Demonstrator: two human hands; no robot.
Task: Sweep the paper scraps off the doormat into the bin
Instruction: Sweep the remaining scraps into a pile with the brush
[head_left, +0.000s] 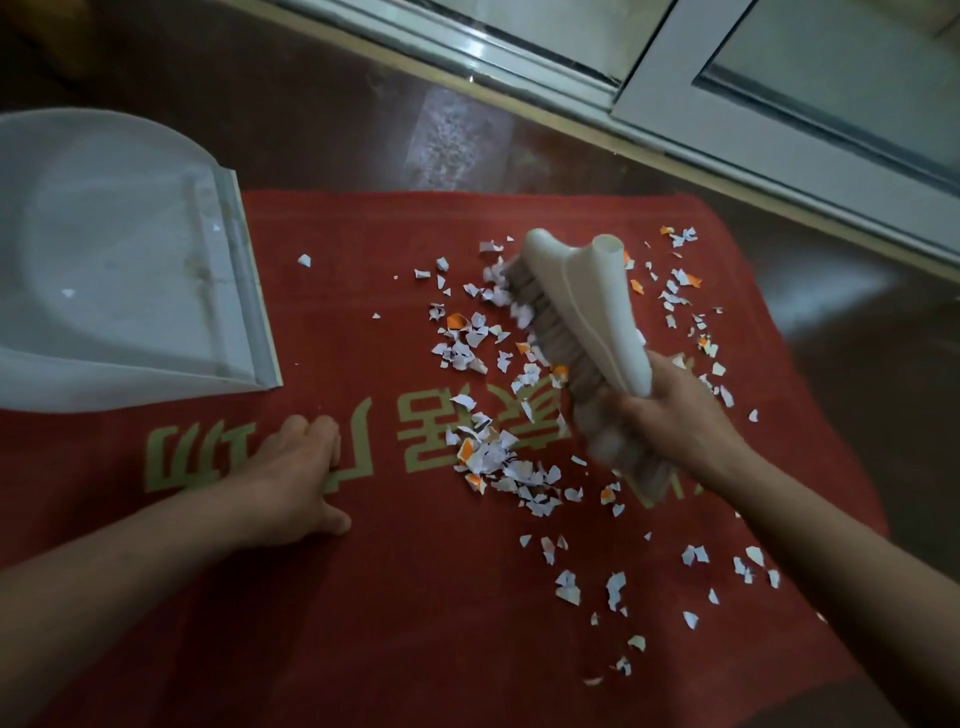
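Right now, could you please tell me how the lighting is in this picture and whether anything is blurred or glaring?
In the head view the light is dim overall; motion blur smears the near bristles of the brush by the right hand, while the paper scraps and the doormat look fairly sharp; a pale glare patch lies on the dark floor beyond the doormat.

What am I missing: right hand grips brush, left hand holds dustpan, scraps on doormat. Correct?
One error: in the head view the left hand rests on the doormat, apart from the dustpan, not holding it. The right hand does grip the brush, and scraps lie on the doormat.
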